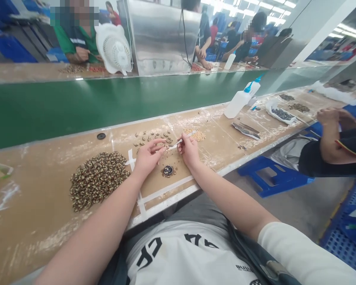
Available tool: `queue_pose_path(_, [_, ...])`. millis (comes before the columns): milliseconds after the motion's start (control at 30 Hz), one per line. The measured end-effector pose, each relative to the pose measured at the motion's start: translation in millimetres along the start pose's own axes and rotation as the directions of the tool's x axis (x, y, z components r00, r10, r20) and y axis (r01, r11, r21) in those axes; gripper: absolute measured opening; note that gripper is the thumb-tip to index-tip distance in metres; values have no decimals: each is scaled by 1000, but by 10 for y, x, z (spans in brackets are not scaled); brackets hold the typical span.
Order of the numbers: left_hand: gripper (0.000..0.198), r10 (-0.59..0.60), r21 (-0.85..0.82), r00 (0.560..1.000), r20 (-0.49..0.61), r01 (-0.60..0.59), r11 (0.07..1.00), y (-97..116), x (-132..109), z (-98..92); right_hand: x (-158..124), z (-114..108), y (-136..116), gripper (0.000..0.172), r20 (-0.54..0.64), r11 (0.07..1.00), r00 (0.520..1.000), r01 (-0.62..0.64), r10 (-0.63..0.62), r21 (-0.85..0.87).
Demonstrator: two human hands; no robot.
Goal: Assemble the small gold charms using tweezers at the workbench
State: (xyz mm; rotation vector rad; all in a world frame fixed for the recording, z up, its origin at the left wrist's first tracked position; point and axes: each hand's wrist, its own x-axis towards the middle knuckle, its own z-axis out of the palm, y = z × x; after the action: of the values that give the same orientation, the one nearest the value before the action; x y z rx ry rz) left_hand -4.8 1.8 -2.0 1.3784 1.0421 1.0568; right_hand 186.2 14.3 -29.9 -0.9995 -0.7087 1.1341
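Note:
My right hand (pixel 188 150) is closed around a thin white stick-like tool (pixel 178 144), whose one end points toward my left hand. My left hand (pixel 148 157) is held just left of it, thumb and fingers pinched near the tool's tip; what they hold is too small to make out. Below and between the hands, a small round black dish (pixel 167 170) with shiny bits sits on the brown bench. Small brass-coloured parts (pixel 150 138) lie scattered beyond my left hand. Past my right hand is a patch of tiny yellowish pieces (pixel 197 135).
A big pile of brass-coloured parts (pixel 99 178) lies left of my left arm. A black disc (pixel 101 136) is behind it. White bottles (pixel 236 104) and dark tools (pixel 245 130) stand or lie to the right. A person's arm (pixel 329 134) rests farther right. A green belt (pixel 106 101) runs behind the bench.

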Motion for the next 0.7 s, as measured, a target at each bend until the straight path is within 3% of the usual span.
queue_pose_path(100, [43,21,-33,999,-41,-22,999,59,-24,-12,-13,20,-5,62,19,1000,1000,-4,4,-7])
queue_pose_path(333, [52,49,57,990,-131,-42,997,272,-123,-87,-7,34,7,58,63,999,998,-20,18,25])
queue_pose_path(533, [50,8,320,986,-165,46,946,570,104,-610,5,42,28,58,97,1000,995,-26,27,-18])
queue_pose_path(700, [40,-77,590,972,-223,198,783,521,510,-1024,-28,59,-30,60,137,995,990,-20,33,-94])
